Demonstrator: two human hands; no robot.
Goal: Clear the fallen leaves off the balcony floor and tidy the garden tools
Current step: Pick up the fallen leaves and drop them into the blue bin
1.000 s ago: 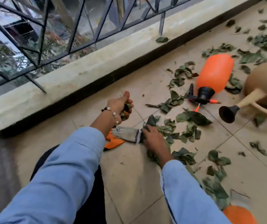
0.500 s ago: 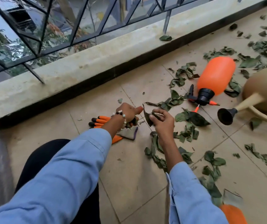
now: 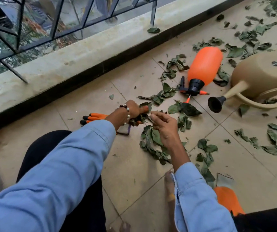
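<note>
Gathering by hand, we see the main risk at once: our left hand (image 3: 135, 109) is already curled tight around a crammed wad of dark green leaves (image 3: 138, 118), and stuffing more in could spill the lot back onto the beige tiled balcony floor (image 3: 87, 104).

Beneath that wrist lie the orange-and-black garden gloves (image 3: 92, 117), partly hidden by the arm; leaves dropped here could bury them.

Just right, our right hand (image 3: 163, 125) hovers with fingers loosely bent, and we cannot tell whether it pinches a leaf or holds nothing. A strip of fallen green leaves (image 3: 152, 144) lies under it, and dry ones may crumble if grabbed roughly.

Further right, the orange plastic pressure sprayer (image 3: 204, 66) lies on its side and the tan plastic watering can (image 3: 258, 77) is tipped over among scattered leaves. A careless sweep could roll the sprayer or snag its nozzle.
</note>
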